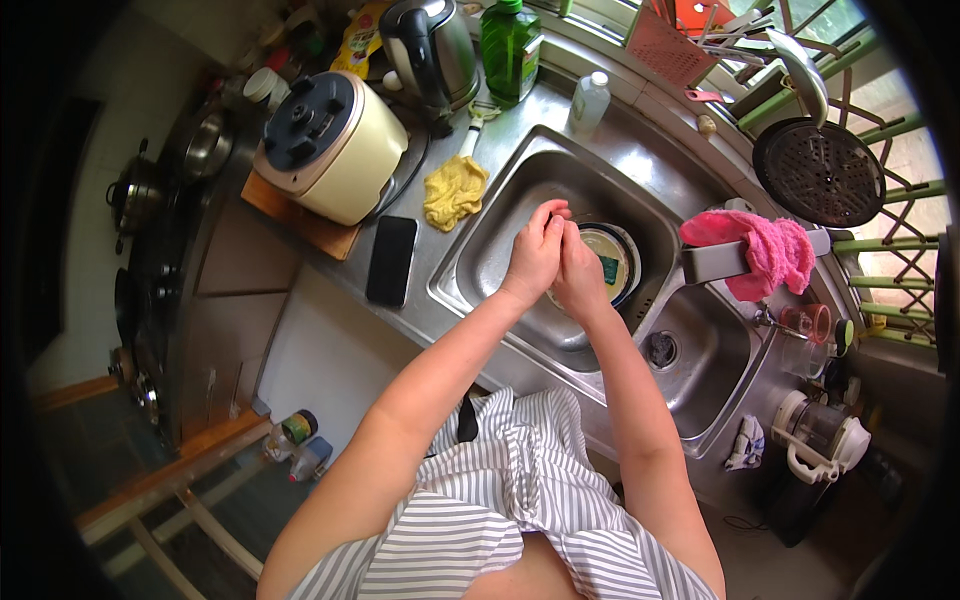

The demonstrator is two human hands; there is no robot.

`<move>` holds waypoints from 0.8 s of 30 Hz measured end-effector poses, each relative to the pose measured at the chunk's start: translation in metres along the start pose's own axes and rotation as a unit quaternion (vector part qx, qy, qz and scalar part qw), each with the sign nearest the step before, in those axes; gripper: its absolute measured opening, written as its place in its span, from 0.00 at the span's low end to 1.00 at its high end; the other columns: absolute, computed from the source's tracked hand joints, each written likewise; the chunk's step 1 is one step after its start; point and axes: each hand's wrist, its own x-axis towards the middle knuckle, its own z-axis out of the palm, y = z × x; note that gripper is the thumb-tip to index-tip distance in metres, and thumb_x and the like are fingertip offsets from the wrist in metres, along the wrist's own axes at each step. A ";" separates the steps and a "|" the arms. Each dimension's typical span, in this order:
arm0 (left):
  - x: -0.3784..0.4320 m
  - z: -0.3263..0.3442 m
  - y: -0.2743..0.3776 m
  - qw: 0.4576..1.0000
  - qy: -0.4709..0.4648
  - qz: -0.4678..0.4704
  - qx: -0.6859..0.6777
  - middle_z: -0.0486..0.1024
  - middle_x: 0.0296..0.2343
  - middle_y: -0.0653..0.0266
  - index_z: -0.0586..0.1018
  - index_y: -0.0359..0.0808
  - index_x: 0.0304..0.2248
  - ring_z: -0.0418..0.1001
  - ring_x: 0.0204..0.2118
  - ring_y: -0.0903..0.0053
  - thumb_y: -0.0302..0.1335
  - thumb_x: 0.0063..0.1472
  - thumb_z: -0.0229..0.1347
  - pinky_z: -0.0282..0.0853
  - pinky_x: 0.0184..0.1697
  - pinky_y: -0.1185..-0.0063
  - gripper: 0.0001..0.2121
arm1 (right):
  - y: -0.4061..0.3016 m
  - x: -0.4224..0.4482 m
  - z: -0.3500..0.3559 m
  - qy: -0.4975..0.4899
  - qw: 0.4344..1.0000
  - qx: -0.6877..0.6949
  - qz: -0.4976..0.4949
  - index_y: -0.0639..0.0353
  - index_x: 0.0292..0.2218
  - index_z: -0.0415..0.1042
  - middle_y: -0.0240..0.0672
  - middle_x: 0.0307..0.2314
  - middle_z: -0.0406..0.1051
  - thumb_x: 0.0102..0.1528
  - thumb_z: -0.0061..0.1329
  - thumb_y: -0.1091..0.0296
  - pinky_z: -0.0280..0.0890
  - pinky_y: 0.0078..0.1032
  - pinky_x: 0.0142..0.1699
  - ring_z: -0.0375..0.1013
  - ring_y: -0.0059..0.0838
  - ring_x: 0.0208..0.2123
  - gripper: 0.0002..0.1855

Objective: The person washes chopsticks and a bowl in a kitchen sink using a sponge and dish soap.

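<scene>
My left hand (534, 253) and my right hand (582, 276) are pressed together above the large basin of a stainless steel sink (517, 199). The left fingers reach past the right hand. The right fingers are curled against the left, and whether anything lies between the palms is hidden. Below and to the right of my hands, a stack of round dishes (635, 262) rests in the basin, partly covered by my right hand. On the top dish lies a green scouring pad (609, 270).
On the left counter are a black smartphone (391, 261), a yellow cloth (454, 193), a cream rice cooker (337, 150) and an electric kettle (435, 60). Pink cloth (776, 251) drapes over the grey bar right of the basin. A smaller basin (705, 375) adjoins.
</scene>
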 end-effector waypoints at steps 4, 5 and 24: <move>0.012 -0.020 0.030 0.987 0.011 0.159 0.028 0.67 0.41 0.56 0.62 0.30 0.48 0.64 0.45 0.75 0.27 0.60 0.38 0.58 0.47 0.81 0.17 | -0.038 0.025 -0.011 0.116 0.985 0.121 -0.037 0.60 0.42 0.59 0.49 0.28 0.67 0.54 0.35 0.70 0.61 0.34 0.29 0.68 0.48 0.28 0.13; 0.016 -0.026 0.034 0.979 0.014 0.204 0.023 0.66 0.42 0.56 0.61 0.30 0.48 0.63 0.46 0.74 0.28 0.60 0.38 0.57 0.48 0.81 0.17 | -0.046 0.035 -0.015 0.134 0.975 0.179 -0.012 0.62 0.41 0.60 0.50 0.28 0.68 0.54 0.35 0.70 0.62 0.34 0.32 0.69 0.48 0.30 0.12; 0.281 -0.115 0.114 0.710 -0.051 0.465 0.526 0.55 0.51 0.61 0.59 0.36 0.50 0.51 0.55 0.71 0.14 0.45 0.42 0.46 0.57 0.76 0.28 | -0.057 0.251 -0.028 -0.018 0.812 0.572 0.112 0.61 0.35 0.63 0.25 0.17 0.57 0.58 0.31 0.64 0.48 0.12 0.19 0.52 0.14 0.16 0.11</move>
